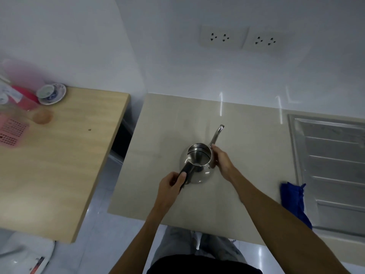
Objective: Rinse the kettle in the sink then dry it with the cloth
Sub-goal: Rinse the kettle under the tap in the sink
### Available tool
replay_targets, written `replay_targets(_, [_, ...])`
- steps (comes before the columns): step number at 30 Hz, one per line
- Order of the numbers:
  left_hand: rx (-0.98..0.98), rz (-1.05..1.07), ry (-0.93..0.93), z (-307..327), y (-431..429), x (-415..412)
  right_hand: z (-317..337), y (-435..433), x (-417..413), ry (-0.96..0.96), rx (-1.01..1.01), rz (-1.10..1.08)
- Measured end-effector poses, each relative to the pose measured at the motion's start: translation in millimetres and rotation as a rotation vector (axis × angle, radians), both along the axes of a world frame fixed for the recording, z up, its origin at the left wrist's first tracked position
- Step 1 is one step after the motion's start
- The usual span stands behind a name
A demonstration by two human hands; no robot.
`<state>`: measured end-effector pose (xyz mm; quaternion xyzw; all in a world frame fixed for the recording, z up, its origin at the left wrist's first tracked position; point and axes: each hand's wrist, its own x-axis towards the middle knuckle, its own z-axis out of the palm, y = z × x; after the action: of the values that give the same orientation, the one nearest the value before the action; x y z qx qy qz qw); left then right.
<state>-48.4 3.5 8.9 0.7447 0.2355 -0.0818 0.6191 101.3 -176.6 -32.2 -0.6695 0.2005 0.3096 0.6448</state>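
My left hand (173, 180) is wrapped tight round the black handle of the kettle (197, 164). My right hand (221, 159) is curled against its side, by the bottom of the spout. The kettle stands upright on the worktop (167, 125), near the middle, with no lid on, and I can see down into it. I cannot tell if it is wet.

I think the job has hardly begun. The kettle is not in the sink yet. Rinsing is left, and drying too.

The cloth (294, 200) is blue and lies at about 4 o'clock from the kettle, hanging over the near edge of the worktop, untouched. The sink (331, 165) side is at 3 o'clock; I only see its ridged metal part. The way there is bare, so there is room to carry the kettle. At 9 o'clock the worktop ends at a gap, then a wooden table (69, 155). At 12 o'clock is the wall (177, 66).
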Motion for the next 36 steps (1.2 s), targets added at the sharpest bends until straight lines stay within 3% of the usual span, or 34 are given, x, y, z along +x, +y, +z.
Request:
replay_targets(8, [-0.116, -0.055, -0.031, 23.2, -18.9, 16.6, -3.0, 7.4, -7.8, 0.049, 0.126, -0.188])
replay_targets(14, [-0.114, -0.237, -0.11, 45.2, -55.1, 19.1, 16.5, -54.7, -36.0, -0.004, 0.186, -0.238])
replay_targets(22, [-0.202, -0.605, -0.12, 68.8, -195.9, 14.7, 53.9, -217.4, -114.3, -0.121, 0.223, -0.55])
replay_targets(28, [-0.215, -0.815, -0.121, 79.7, -345.5, -16.5, 75.2, -370.1, -182.4, -0.154, 0.12, -0.698])
replay_targets(36, [-0.266, -0.922, -0.114, 97.4, -533.3, -72.6, 90.8, -559.2, -264.1, -0.264, 0.02, -0.834])
